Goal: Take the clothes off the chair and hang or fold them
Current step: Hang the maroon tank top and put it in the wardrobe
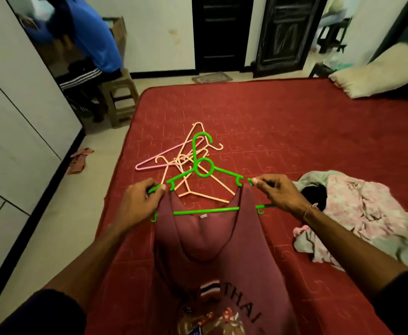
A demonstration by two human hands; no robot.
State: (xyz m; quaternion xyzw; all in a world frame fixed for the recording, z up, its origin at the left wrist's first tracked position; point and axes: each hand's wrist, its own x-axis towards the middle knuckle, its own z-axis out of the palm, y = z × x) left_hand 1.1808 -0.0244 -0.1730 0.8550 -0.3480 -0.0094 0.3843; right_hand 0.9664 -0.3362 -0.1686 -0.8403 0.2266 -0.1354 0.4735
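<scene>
Hands both up over the red mattress (pixel 282 122), each gripping one shoulder end of a green hanger (pixel 204 165). Left hand (pixel 137 201) has fingers curled round the hanger's left tip, pinching the maroon tank top (pixel 212 257) strap there. Right hand (pixel 277 192) pinches the right tip between thumb and fingers, strap bunched just under it; beaded bracelet (pixel 310 209) on that wrist. Tank top hangs from the hanger toward the camera, neckline draped over the lower bar, flag patch and "THAI" lettering visible low on the front. Pile of peach and pink hangers (pixel 186 163) lies on the mattress just beyond the green one. Crumpled pink floral cloth (pixel 357 213) on the mattress to the right, near the right forearm. Far left: stool (pixel 120 97) with blue garment (pixel 94 37) and dark striped clothes draped above it. Small rag (pixel 79 160) on the floor beside the wardrobe.
</scene>
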